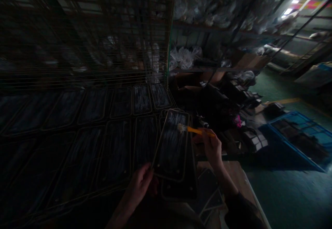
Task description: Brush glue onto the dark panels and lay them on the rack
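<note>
My left hand (141,184) grips the lower left edge of a dark rectangular panel (166,153) with rounded corners and a pale rim, held tilted. In my right hand (211,146) is a brush (198,131) with an orange handle. Its pale bristles rest on the panel's upper right part, where whitish streaks show. Beneath this panel lies another dark panel (178,191), partly hidden. Rows of similar streaked panels (116,149) lie to the left. The scene is dim, and the fingertips of my left hand are partly hidden.
A wire mesh cage wall (103,49) rises behind the rows. More panels (209,187) lie on a wooden board (237,173) at the lower right. Bagged items (185,58) fill shelves at the back. A blue crate (298,139) stands on the green floor (280,194).
</note>
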Available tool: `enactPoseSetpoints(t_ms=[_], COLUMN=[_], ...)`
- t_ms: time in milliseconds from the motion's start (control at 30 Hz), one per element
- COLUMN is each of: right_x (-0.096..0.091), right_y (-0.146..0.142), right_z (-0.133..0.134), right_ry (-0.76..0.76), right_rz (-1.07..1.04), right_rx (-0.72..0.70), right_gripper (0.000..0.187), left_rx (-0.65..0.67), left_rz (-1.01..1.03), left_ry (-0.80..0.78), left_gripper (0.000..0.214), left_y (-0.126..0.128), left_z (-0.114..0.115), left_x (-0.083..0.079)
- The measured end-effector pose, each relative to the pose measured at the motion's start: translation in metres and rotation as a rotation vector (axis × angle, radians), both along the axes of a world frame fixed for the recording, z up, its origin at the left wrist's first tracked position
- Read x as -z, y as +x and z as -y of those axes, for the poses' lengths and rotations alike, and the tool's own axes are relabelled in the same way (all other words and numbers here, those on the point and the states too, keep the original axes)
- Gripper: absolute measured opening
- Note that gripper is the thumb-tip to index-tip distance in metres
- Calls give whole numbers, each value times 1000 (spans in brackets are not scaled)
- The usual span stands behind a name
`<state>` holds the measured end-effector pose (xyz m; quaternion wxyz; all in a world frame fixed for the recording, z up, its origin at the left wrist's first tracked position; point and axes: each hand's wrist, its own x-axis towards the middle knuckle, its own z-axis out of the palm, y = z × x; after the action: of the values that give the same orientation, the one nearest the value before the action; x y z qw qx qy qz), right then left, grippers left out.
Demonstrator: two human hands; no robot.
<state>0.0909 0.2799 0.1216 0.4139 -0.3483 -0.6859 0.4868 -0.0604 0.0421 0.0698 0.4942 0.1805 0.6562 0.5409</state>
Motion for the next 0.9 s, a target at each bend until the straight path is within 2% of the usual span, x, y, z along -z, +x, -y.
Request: enactPoseSetpoints(t_ms=[100, 167, 300, 433, 667, 800, 900], right_x=[0, 3, 11, 9, 14, 18, 16], right_y=[-11, -20, -45, -65, -73, -64, -54], right_z=[0, -4, -33, -53, -54, -54, -36], right_ry=[-63, -74, -1, 88, 206, 276, 331], right_rz=[-22, -23, -66, -80, 43, 137, 176], right_rx=[-178, -244, -159, -107, -266, -183, -175], right_gripper=[29, 30, 34, 34, 32, 32, 29], left_rx=[-21, -22, 1, -18, -62, -146, -157], left_rz=[0, 3, 7, -25, -34, 6, 7], left_ry=[7, 9, -3, -7, -30, -53, -67], left_gripper=[53, 55, 57, 54, 48, 57, 52], left_y=[2, 2, 2, 3, 9, 15, 17], left_z=[0, -1, -3, -3, -5, -7, -8], left_x=[0, 0, -2, -3, -9, -11, -13])
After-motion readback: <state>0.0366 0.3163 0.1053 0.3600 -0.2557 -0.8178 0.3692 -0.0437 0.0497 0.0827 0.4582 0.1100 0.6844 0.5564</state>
